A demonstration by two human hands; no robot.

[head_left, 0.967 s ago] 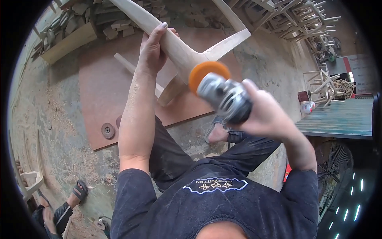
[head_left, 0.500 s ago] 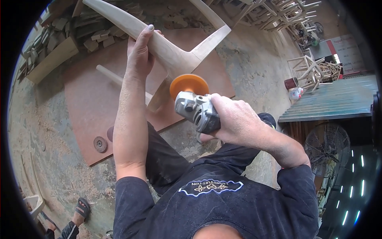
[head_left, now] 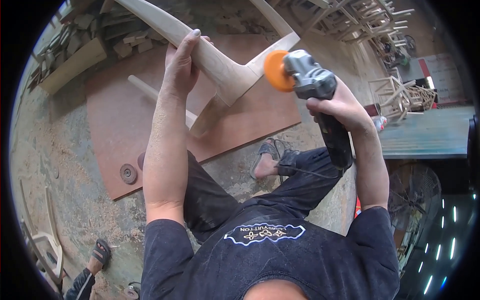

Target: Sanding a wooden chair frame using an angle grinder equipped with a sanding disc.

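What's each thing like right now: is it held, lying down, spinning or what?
Left hand, closed around the wooden frame
Right hand, closed around the grinder
Wooden frame, held at a slant
Grinder, held up
Orange disc, fitted on the grinder; can't tell if spinning
Loose disc, lying flat on the brown board
Brown board, lying on the floor
Fan, upright; can't tell if running

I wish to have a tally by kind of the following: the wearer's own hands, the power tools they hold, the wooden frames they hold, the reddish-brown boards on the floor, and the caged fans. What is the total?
Own hands: 2 (left hand, right hand)
Held power tools: 1 (angle grinder)
Held wooden frames: 1 (wooden frame)
Boards: 1 (reddish-brown board)
Fans: 1 (caged fan)
Total: 6
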